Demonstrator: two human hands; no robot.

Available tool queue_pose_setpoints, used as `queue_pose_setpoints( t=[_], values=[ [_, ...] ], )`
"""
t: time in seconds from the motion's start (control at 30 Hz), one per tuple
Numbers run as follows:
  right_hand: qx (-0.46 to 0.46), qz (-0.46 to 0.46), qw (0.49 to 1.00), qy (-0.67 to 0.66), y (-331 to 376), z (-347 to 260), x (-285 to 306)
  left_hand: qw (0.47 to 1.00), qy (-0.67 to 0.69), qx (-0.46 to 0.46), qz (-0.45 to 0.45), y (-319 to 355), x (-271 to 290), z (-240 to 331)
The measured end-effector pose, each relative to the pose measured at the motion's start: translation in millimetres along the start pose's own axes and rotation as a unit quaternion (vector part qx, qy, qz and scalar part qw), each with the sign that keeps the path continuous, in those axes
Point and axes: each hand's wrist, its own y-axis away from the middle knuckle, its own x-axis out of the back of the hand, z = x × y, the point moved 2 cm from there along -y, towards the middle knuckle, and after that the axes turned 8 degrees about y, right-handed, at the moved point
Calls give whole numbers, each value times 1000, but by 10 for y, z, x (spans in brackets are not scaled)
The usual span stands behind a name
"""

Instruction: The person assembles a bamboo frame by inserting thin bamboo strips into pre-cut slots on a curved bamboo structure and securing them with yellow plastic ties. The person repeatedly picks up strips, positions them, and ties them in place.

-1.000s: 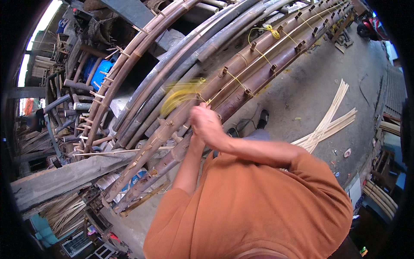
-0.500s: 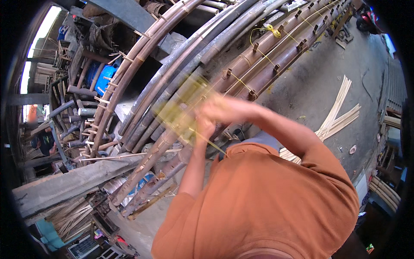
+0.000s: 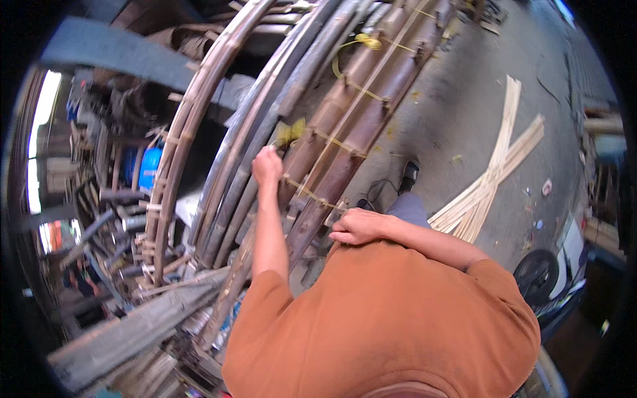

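Two long brown bamboo poles [image 3: 342, 116] lie side by side before me, with short pegs and yellow cord [image 3: 305, 191] lashed across them. My left hand [image 3: 267, 166], over the left pole's outer side, is closed. A blurred yellow bundle of cord [image 3: 290, 132] shows just beyond its fingers, and the hand appears to hold a strand of it. Close to my body, at the right pole's edge, my right hand [image 3: 358, 227] has its fingers curled. One end of the lashing reaches that hand, but what the fingers grip is hidden.
Curved grey poles [image 3: 265, 99] and a pegged curved bamboo frame [image 3: 189, 113] stand to the left. A yellow coil [image 3: 368, 42] rests farther up the poles. Pale bamboo strips [image 3: 494, 172] lie crossed on the floor at right. A concrete beam [image 3: 133, 325] crosses the lower left.
My hands were together over the poles with the yellow bundle blurred in motion. Now they are apart: the left farther forward and left, the right drawn back by my body. The view has shifted.
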Motion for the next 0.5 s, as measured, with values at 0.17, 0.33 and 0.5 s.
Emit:
queue_pose_setpoints(
  t=[0.17, 0.33, 0.5],
  values=[
    [23, 276, 961, 23, 660, 463, 272, 907, -220, 55, -354, -357, -179, -303],
    [-212, 364, 907, 12, 1731, 1629, 275, 967, -187, -109, -137, -24, 275, 1750],
    [-335, 464, 815, -96, 2914, 3394, -37, 964, -20, -173, -201, 414, -941, 3581]
  ],
)
